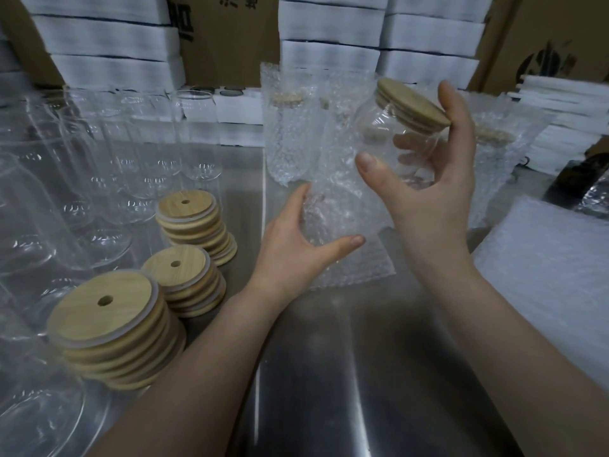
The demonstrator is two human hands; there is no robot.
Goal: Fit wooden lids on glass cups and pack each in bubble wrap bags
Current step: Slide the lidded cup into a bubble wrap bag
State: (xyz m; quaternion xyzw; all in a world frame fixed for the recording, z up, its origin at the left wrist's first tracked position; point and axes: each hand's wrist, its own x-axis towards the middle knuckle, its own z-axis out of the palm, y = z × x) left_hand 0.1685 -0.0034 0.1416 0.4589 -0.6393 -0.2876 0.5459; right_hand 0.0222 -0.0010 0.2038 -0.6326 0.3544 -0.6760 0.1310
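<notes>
Item in hand: one glass cup (385, 133), clear, fitted with a wooden lid (412, 103), held tilted in the air above the steel worktop (346, 357), lid end pointing up and to the right. Right hand (431, 192): fingers clamped round the cup body, thumb on the near side, one finger up against the lid's edge. Left hand (293, 245): fingers and thumb gripping a bubble wrap bag (339, 206) just beside and below the cup's base. Left of worktop: three stacks of wooden lids (105, 308), each top lid with one hole, and rows of bare glass cups (148, 153). Behind: packed cups in bubble bags (286, 140), standing. Right: pile of flat bubble wrap bags (543, 258). Rear: stacked white boxes (108, 37) and cardboard cartons (227, 37).
</notes>
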